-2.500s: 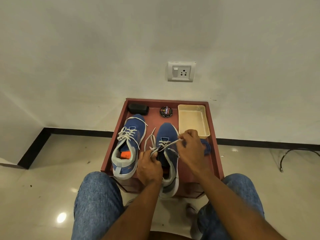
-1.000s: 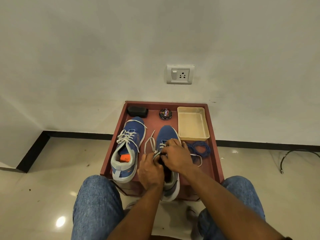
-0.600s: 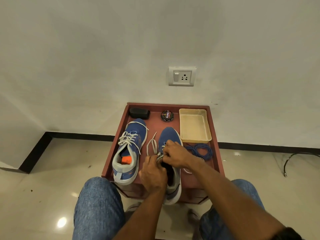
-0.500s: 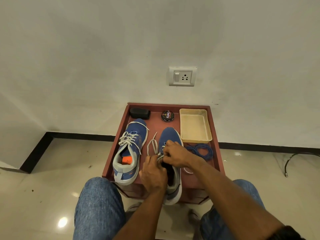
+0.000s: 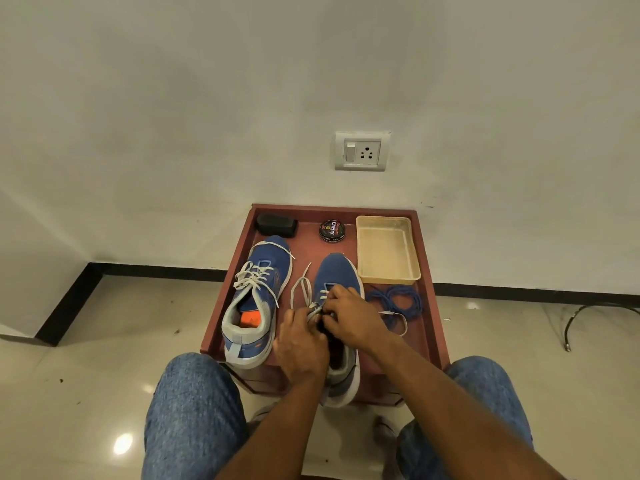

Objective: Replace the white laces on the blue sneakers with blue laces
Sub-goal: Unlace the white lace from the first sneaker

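Two blue sneakers stand toe-away on a low red-brown table (image 5: 426,306). The left sneaker (image 5: 258,299) is laced with a white lace. On the right sneaker (image 5: 336,271) the white lace (image 5: 300,289) is partly loosened, with loops lying to its left and one end trailing to its right. My left hand (image 5: 301,344) holds the right sneaker at its collar and pinches the lace. My right hand (image 5: 349,315) pinches the lace over the tongue. A coil of blue laces (image 5: 398,301) lies on the table to the right of my hands.
At the back of the table sit a black brush block (image 5: 276,225), a round shoe-polish tin (image 5: 332,231) and a cream plastic tray (image 5: 386,251). My knees in jeans flank the table's front. A wall socket (image 5: 362,151) is above, a black cable (image 5: 588,317) on the floor right.
My right hand came back from pulling the lace out to the right and now works close over the tongue beside my left hand. The blue laces became visible.
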